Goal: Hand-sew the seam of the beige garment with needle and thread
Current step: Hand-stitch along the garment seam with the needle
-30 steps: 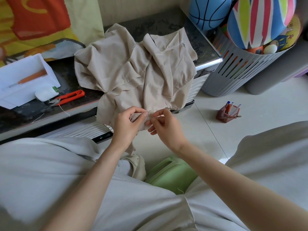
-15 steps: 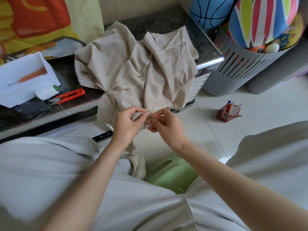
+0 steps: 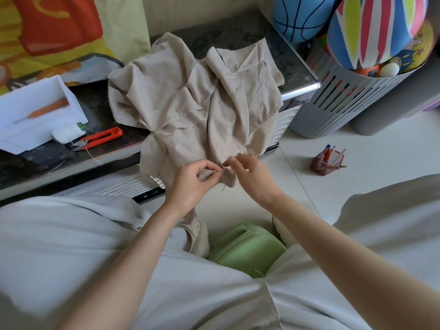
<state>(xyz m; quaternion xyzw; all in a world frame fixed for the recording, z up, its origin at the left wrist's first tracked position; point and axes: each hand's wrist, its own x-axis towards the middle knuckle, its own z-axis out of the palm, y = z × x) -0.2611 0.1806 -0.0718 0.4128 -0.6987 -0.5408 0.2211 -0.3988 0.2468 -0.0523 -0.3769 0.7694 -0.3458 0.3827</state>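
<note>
While crumpled beige fabric garment is pinched by left hand, right hand is held just right, grip unclear.

Right hand, earlier fingertip to fingertip with the left hand at the garment hem, is now drawn off to the right. A gap has opened between the hands, exposing a hanging fold of hem. The right fingers are looser and blurred.
</note>
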